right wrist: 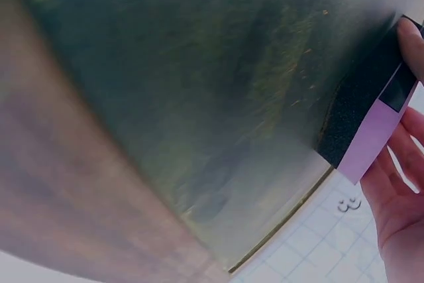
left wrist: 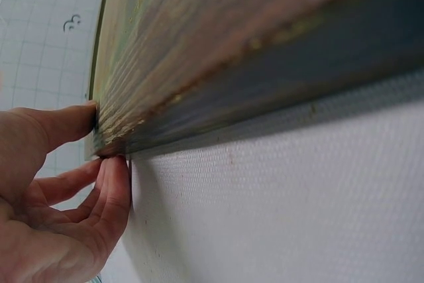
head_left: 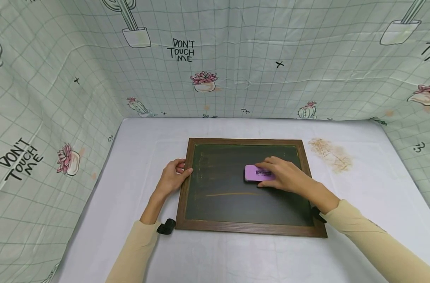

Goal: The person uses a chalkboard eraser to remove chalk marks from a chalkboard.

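Note:
A chalkboard [head_left: 222, 212] with a brown wooden frame lies on the white table, one thin yellowish chalk line [head_left: 232, 194] across its lower middle. Thumb on top and fingers against the side and underside, my left hand [head_left: 172, 177] pinches the left frame edge; the left wrist view shows the same hand [left wrist: 59, 190] at the wood. My right hand [head_left: 289, 177] holds a purple eraser [head_left: 253, 172] on the board, right of its middle. In the right wrist view, the eraser's dark felt side [right wrist: 364, 91] faces the board surface, which has faint yellowish smudges.
Brownish dust [head_left: 329, 154] is spread on the white tablecloth [head_left: 147, 137] beyond the board's upper right corner. A grid-patterned curtain [head_left: 236, 59] with cactus prints surrounds the table at the back and sides. Black wrist straps [head_left: 166, 226] sit at both sleeves.

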{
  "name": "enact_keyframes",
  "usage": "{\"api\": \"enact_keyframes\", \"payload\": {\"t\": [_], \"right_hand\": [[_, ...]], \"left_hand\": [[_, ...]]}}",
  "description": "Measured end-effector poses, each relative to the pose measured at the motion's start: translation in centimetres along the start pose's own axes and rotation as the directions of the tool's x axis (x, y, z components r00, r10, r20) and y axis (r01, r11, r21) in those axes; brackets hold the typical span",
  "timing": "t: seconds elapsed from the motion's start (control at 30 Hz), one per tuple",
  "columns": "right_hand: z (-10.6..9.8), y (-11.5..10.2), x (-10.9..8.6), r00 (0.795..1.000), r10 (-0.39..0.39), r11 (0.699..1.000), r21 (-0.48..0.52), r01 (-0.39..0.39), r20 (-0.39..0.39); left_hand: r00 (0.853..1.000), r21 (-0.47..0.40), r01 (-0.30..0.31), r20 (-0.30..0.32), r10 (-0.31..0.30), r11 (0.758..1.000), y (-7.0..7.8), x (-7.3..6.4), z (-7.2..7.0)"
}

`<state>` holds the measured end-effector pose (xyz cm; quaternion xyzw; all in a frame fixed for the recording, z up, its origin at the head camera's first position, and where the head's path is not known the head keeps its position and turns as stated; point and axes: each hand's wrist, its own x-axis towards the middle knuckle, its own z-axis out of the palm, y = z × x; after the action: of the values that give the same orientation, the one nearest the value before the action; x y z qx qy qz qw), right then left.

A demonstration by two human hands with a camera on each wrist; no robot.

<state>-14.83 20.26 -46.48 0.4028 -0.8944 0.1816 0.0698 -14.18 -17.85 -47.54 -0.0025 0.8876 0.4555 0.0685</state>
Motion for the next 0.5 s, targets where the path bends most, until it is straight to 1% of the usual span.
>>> {"api": "enact_keyframes", "payload": {"t": [0.13, 0.33, 0.5], "right_hand": [[-0.3, 0.3, -0.6, 1.0, 0.023, 1.0, 0.003, -0.023, 0.005], [-0.7, 0.8, -1.7, 0.999, 0.035, 0.999, 0.002, -0.035, -0.011], [-1.0, 1.1, -2.5, 0.998, 0.064, 0.998, 0.005, -0.064, -0.008]], "left_hand": [[1.0, -0.006, 0.007, 0.004, -0.007, 1.0, 0.0, 0.0, 0.0], [1.0, -0.006, 0.001, 0.002, -0.001, 1.0, 0.0, -0.1, 0.0], [1.0, -0.002, -0.001, 0.006, 0.001, 1.0, -0.1, 0.0, -0.1]]}}
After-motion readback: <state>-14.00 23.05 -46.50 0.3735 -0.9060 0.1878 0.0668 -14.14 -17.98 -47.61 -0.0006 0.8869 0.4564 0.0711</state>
